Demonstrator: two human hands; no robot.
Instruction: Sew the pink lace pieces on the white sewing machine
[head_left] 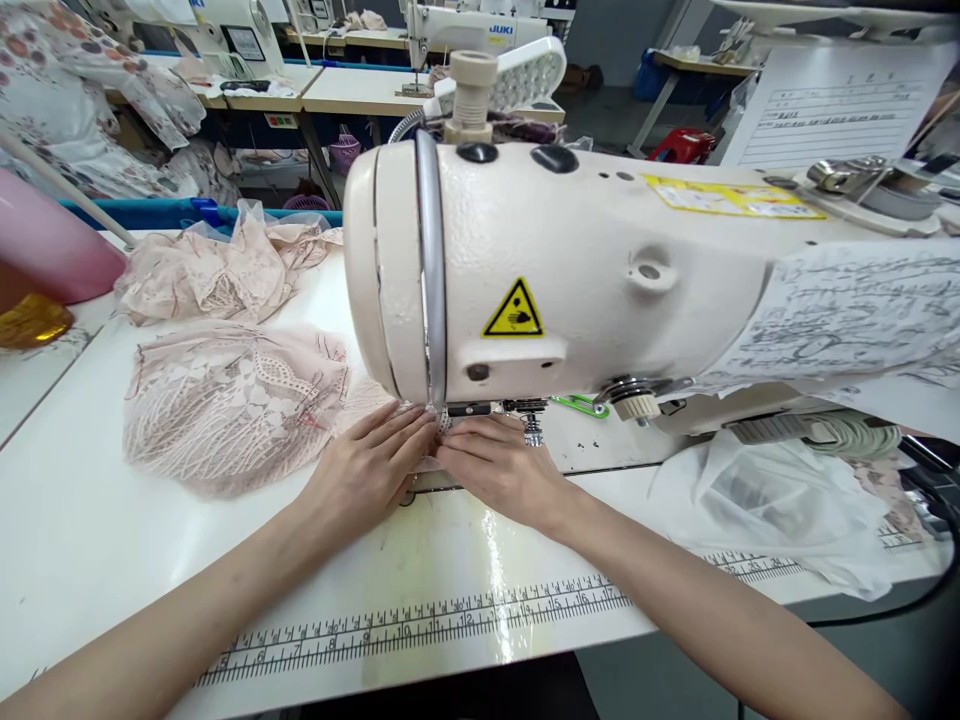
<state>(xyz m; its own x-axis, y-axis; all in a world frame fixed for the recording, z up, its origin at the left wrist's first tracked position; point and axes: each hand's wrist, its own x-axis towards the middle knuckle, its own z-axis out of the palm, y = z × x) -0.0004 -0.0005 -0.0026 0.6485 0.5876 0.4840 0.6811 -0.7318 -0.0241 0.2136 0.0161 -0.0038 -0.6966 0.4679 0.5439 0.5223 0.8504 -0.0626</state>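
Note:
A white sewing machine (570,240) stands over the table, and both hands meet below the left end of its head. My left hand (369,455) presses the edge of a pale pink lace piece (232,410), its fingers close together and fingertips near the needle area. My right hand (506,468) comes in from the other side, fingers bent and together on the same lace edge, almost touching the left fingertips. Most of the lace spreads flat to the left. The machine head and the fingers hide the needle and the exact grip.
Another crumpled lace pile (225,265) lies behind. A pink cone (49,240) stands far left. White sheer cloth (780,510) lies on the right. A printed ruler (420,625) runs along the table's front edge. Written papers (862,310) hang on the machine. Another person's patterned sleeve (150,90) shows behind.

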